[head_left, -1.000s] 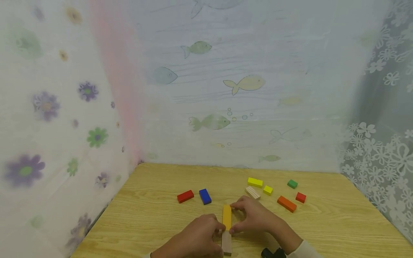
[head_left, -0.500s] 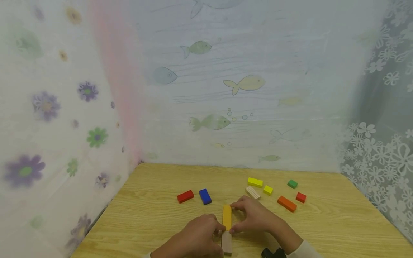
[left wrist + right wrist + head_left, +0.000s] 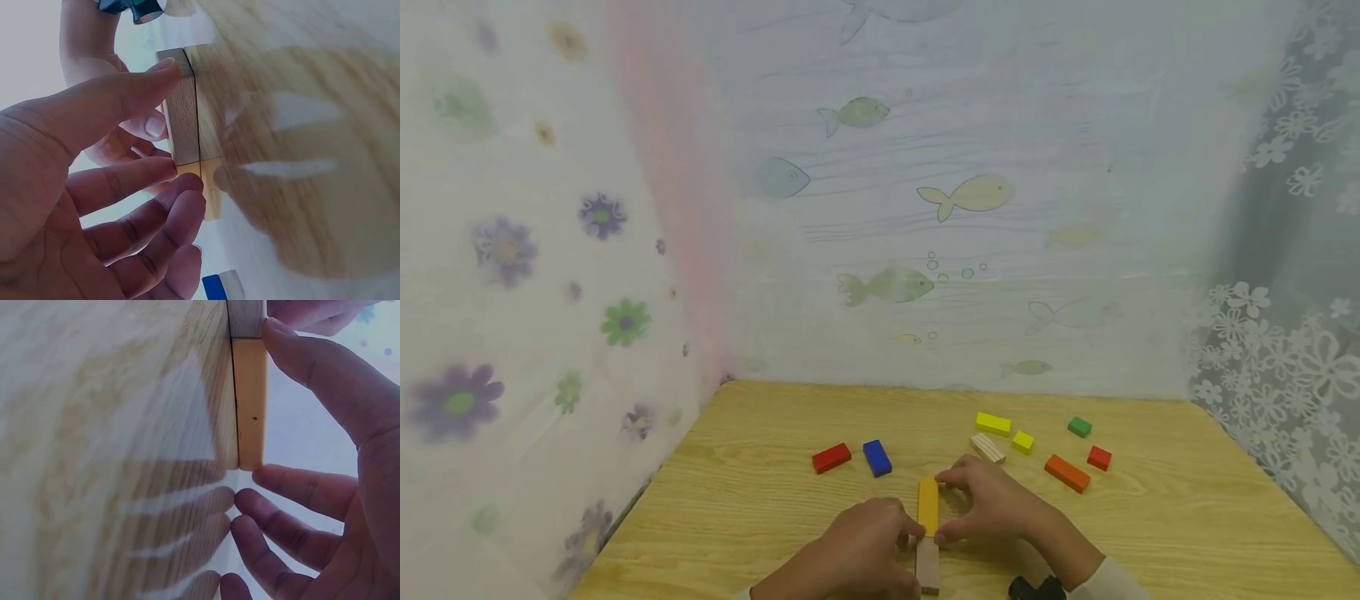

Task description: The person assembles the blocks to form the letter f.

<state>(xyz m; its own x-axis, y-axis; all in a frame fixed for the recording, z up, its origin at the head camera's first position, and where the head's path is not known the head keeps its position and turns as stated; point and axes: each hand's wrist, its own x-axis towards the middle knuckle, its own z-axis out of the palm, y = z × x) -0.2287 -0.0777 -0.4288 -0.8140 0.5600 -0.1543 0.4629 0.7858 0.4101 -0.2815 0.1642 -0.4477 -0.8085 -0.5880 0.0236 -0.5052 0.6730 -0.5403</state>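
Note:
An orange-yellow wooden block [image 3: 928, 505] and a plain wooden block [image 3: 927, 567] lie end to end in a line on the table, their ends meeting. My left hand [image 3: 867, 546] holds the plain block, thumb [image 3: 164, 67] at its near end and index fingertip by the joint. With my right hand [image 3: 988, 507] I span the orange-yellow block, thumb [image 3: 279, 328] beside the joint and index fingertip [image 3: 265, 474] at the far end. The other fingers of both hands are loosely bent close over the tabletop.
Left of centre lie a red block [image 3: 831, 457] and a blue block [image 3: 877, 457]. Farther right are a plain block [image 3: 987, 448], two yellow blocks [image 3: 993, 423], a green block [image 3: 1079, 427], an orange block [image 3: 1067, 473] and a small red block [image 3: 1099, 457]. A black object [image 3: 1036, 588] sits by the right wrist.

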